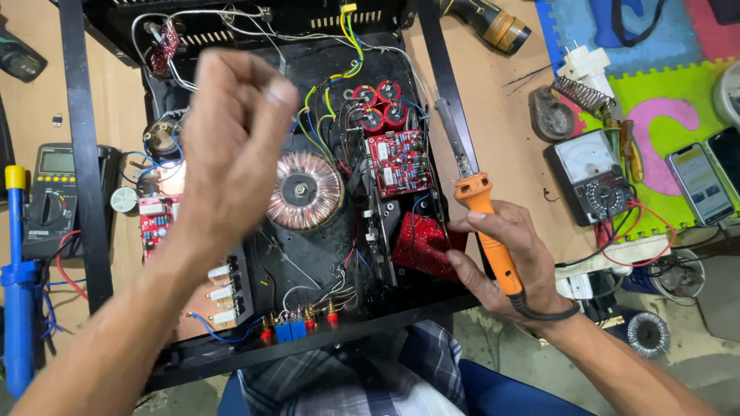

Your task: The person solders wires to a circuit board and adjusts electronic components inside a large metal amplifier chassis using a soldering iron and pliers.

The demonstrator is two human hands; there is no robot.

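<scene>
My right hand point(505, 258) grips an orange-handled soldering iron point(482, 212), its metal tip pointing up along the right edge of an open black amplifier chassis point(432, 85). Inside the chassis sit a copper toroidal transformer point(306, 190), a red circuit board point(397, 163), several red-topped capacitors point(379, 106) and coloured wires. My left hand point(231, 139) hovers blurred above the chassis's left side, fingers curled loosely, with nothing visible in it. A red perforated board point(420, 243) lies just left of my right hand.
A digital multimeter point(50, 196) and a blue desoldering pump point(17, 277) lie at the left. An analogue meter point(592, 173), two phones point(701, 181), a soldering stand point(570, 96) and a small toroid point(647, 333) are at the right. My lap shows below.
</scene>
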